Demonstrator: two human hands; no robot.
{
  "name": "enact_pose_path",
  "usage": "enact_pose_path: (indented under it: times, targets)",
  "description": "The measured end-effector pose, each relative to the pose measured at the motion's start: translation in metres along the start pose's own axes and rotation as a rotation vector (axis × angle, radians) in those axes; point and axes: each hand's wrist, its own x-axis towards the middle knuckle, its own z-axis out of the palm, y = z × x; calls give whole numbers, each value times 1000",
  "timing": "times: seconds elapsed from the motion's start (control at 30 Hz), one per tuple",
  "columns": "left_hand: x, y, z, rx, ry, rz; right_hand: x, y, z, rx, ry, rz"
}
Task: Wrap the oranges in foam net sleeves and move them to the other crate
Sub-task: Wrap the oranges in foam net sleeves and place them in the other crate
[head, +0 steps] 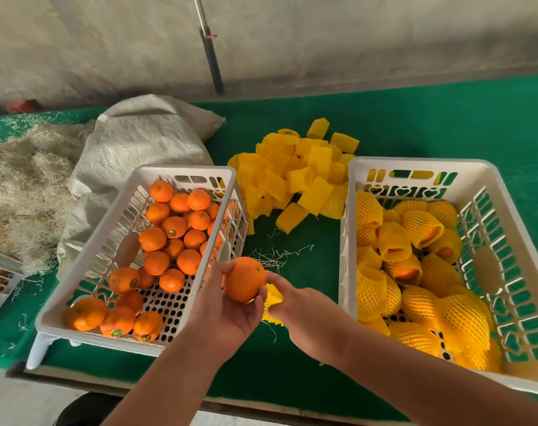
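At centre frame the left hand cups a bare orange in a curled grip while the right hand pinches a foam sleeve, which I judge could snag or tear if forced on crookedly.

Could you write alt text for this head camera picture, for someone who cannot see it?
A person's left hand holds a bare orange while the right hand grips a yellow foam net sleeve, above a green table. A white plastic crate of unwrapped oranges stands left, a crate of wrapped ones right.
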Motion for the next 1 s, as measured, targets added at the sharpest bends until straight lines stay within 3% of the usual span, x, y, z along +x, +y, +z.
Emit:
enact_pose_path:
  times: [0.2, 0.4, 0.5, 0.7, 1.0]
  targets:
    - [9, -15, -1, 205, 147, 197, 11, 3, 8, 249, 96, 225]
    - [14, -30, -8, 752, 258, 409, 24, 3, 12, 560, 167, 323]
    - [15, -32, -9, 881, 261, 441, 22, 4, 22, 588, 195, 307]
    - [15, -19, -14, 824, 146, 285, 18, 2, 29, 473, 280, 251]
    - [16, -27, -26, 1134, 326, 681, 11, -22, 13, 444, 386, 126]
